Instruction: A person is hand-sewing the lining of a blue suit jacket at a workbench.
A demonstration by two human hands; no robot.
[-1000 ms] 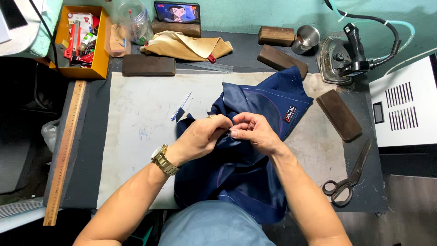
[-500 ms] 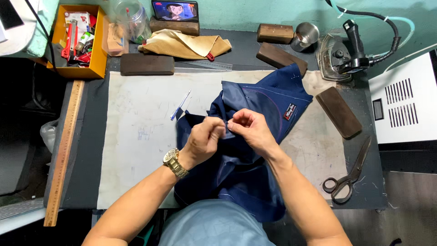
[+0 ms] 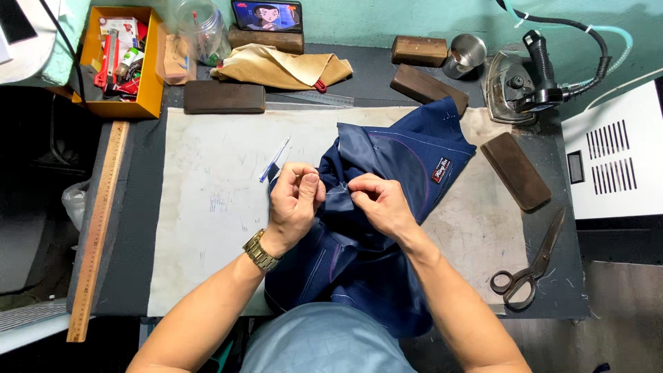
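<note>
A dark blue jacket (image 3: pixel 387 159) with a shiny lining and a small sewn label lies bunched on a white cloth-covered work surface (image 3: pixel 214 228). My left hand (image 3: pixel 295 200), with a gold watch on its wrist, pinches a fold of the lining with thumb and fingers. My right hand (image 3: pixel 378 202) grips the same fold just to the right, fingers curled over the fabric. The two hands almost touch over the seam. A blue pen (image 3: pixel 274 159) lies just left of the jacket.
Large scissors (image 3: pixel 530 266) lie at the right edge. An iron (image 3: pixel 519 79) with hoses sits at the back right. Several dark wooden blocks (image 3: pixel 224 97) ring the cloth. A wooden ruler (image 3: pixel 98 228) runs along the left. An orange box (image 3: pixel 119 62) of tools stands back left.
Both hands have shifted slightly along the fold of the lining and closed in on each other. The jacket has stayed in place.
</note>
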